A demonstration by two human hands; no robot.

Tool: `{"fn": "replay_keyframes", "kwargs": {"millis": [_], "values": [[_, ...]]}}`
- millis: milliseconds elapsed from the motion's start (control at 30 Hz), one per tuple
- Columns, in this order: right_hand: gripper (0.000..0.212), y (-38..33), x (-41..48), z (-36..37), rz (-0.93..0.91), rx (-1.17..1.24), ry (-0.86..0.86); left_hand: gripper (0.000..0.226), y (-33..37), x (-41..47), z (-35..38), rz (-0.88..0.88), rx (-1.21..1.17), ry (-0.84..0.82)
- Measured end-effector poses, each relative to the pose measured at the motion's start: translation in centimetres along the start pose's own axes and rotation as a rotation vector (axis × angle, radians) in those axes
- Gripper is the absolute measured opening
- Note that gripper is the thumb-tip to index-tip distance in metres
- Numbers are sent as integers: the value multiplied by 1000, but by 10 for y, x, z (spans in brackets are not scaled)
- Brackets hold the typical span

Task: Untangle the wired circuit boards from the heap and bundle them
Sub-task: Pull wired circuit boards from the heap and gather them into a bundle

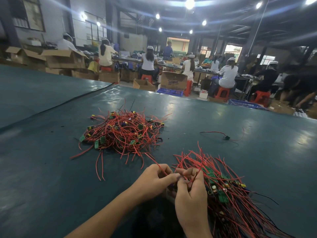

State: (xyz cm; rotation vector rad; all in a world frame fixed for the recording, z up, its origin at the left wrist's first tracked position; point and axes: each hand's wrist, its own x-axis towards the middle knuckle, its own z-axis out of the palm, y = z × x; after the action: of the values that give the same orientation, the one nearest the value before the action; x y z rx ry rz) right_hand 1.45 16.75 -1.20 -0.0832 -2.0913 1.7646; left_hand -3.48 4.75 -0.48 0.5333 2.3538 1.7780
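Head view, looking down on a heap of wired circuit boards [123,133] at the centre of the frame, sprawling with no single axis and sending red leads out every way. At lower right, lying fanned, a gathered bundle [228,194] of the same boards, long axis running from the hands toward the lower right corner, free wire ends pointing up toward the centre. Right of centre, lying well apart from both, one lone board [226,137] with red and black leads.

Reaching in from the bottom edge on bare forearms. Pinching a red wire [161,169] between curled thumb and forefinger of the left hand [154,179], the wire trailing up and left toward the heap. Holding the bundle's near left edge with the right hand [190,194], back turned to the camera, fingers curled round several leads.

Resting on a glossy dark green table cover [51,169]. Across the upper frame, sitting on red stools [222,91], workers [228,74] in white caps, with cardboard boxes [65,58] at upper left, blue crates [169,91] on the floor and ceiling lamps [189,3] glaring.
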Motion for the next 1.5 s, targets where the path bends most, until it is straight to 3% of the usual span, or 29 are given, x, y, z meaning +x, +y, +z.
{"fn": "replay_keyframes", "kwargs": {"millis": [133, 400, 667, 900, 1333, 1500], "values": [[18, -4, -2, -1, 16, 42, -8, 9, 1, -1, 1, -17, -128, -43], [11, -8, 0, -2, 17, 94, -18, 11, -3, 0, 5, -36, -202, -145], [1, -6, 1, -2, 3, 94, 16, 6, -6, 4, 2, 26, -278, -8], [9, -10, -1, -1, -17, 121, 0, 12, -5, 5, 2, 27, -393, 31], [8, -4, -1, 1, -12, 68, -22, 11, -3, 3, 5, 36, -286, 81], [28, -2, -3, 5, 33, 86, -57, 14, -4, 4, 8, -3, -291, 124]]}}
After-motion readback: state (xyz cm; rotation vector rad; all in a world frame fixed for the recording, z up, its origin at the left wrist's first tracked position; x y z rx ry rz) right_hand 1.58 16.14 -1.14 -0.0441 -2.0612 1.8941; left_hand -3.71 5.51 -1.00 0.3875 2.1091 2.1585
